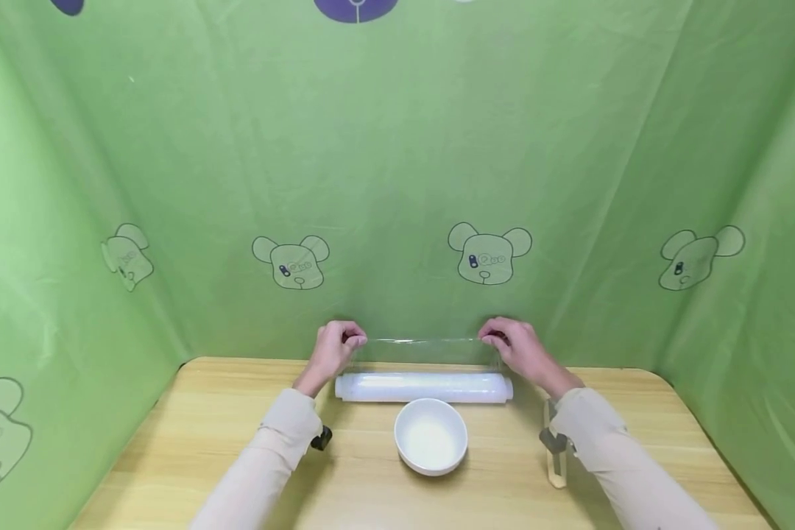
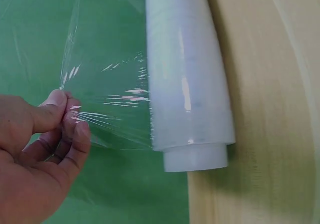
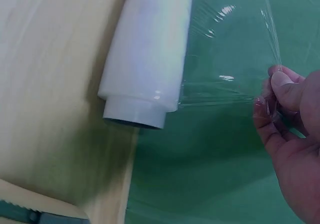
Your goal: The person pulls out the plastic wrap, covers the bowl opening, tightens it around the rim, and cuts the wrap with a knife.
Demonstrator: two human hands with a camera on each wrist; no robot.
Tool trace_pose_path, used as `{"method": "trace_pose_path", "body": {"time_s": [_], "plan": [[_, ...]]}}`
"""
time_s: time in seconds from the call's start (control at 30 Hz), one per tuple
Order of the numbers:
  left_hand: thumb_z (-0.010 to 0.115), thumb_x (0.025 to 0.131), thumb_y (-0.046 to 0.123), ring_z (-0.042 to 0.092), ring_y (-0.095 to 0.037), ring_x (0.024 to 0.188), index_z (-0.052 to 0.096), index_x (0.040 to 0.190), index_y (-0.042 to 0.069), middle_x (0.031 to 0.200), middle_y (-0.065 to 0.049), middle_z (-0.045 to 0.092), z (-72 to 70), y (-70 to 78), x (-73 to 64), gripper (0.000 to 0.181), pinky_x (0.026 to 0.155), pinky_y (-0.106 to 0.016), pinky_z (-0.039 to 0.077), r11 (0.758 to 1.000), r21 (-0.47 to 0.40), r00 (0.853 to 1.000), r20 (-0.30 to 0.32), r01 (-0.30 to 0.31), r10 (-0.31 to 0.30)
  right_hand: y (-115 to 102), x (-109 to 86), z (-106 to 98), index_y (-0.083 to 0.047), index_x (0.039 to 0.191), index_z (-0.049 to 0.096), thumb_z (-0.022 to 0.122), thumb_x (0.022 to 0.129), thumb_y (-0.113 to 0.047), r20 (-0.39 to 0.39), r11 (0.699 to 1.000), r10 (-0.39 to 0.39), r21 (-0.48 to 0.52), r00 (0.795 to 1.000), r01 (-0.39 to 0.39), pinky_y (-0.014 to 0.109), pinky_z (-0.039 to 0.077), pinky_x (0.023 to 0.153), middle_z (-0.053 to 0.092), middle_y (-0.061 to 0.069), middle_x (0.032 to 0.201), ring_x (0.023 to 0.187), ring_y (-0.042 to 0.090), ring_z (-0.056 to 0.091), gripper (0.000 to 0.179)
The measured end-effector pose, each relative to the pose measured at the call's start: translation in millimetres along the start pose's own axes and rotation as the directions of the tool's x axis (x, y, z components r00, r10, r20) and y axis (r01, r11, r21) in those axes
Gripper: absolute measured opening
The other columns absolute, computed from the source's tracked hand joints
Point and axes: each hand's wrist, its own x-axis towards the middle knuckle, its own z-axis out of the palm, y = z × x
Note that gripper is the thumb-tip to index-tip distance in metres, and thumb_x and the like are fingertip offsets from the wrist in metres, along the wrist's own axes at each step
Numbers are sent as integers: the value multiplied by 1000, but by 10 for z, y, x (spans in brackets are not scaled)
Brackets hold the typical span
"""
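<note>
A roll of cling film point(image 1: 424, 387) lies crosswise near the table's far edge. From it a clear sheet of cling film point(image 1: 424, 353) stretches up and away, drawn taut between both hands. My left hand point(image 1: 334, 346) pinches one corner between thumb and fingertips; creases fan out from that grip in the left wrist view. The opposite corner is pinched by my right hand point(image 1: 513, 344), also between thumb and fingers. Just in front of the roll, between the forearms, stands a white bowl point(image 1: 430, 437).
Under the right wrist lies a pale cutter with a toothed edge point(image 3: 35, 206), partly hidden by the sleeve in the head view. The wooden table point(image 1: 364, 493) meets a green cloth backdrop point(image 1: 397, 147) printed with bear heads at the back and sides.
</note>
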Motion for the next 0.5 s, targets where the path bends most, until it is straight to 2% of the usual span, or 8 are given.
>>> {"method": "trace_pose_path", "body": {"time_s": [0.17,0.33,0.5], "plan": [[68,96,3,69,-33,83,75,96,1,89,-12,73,-17,95,41,7,70,-30,59,1000,-3,1000,12,-23,23,-39,17,-104,0,104,72,66,94,6,-12,1000,9,-18,1000,-9,40,62,80,73,13,99,88,27,68,13],[68,96,2,67,-34,81,75,97,0,89,-14,72,-38,155,78,7,67,-29,57,999,-18,999,-13,-30,30,-87,54,-159,0,105,71,65,96,4,-17,1000,14,-23,1000,-14,38,62,78,72,14,99,88,27,68,12],[69,96,2,64,-22,74,75,95,2,85,-8,72,-75,232,113,7,67,-29,57,999,19,999,-34,-42,42,-114,85,-220,0,105,71,65,95,5,-35,1000,-2,-29,999,1,35,62,75,72,15,98,85,26,68,12]]}}
